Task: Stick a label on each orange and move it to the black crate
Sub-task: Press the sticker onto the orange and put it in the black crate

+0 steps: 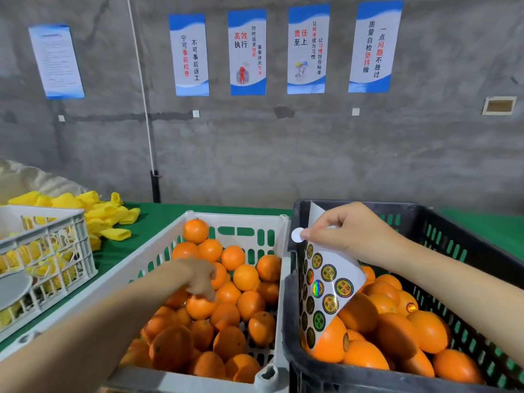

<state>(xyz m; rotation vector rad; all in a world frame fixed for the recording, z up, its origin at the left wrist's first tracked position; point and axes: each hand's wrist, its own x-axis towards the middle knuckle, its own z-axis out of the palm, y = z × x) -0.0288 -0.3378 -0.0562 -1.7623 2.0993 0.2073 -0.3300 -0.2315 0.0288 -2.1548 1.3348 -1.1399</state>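
A white crate [158,245] in front of me holds several unlabelled oranges. My left hand [198,277] reaches down into it, its fingers curled over one orange [200,306] in the pile. On the right stands the black crate [459,231] with several oranges, some bearing round labels. My right hand [348,231] is raised over the black crate's left wall and holds a curled label sheet [331,282] with several round stickers. A single round label [297,235] sticks out white side up from its fingertip.
A green cloth [136,222] covers the table. A second white crate [48,251] at the left holds yellow foam sleeves, and more sleeves [105,214] lie heaped behind it. A grey concrete wall with posters stands close behind the table.
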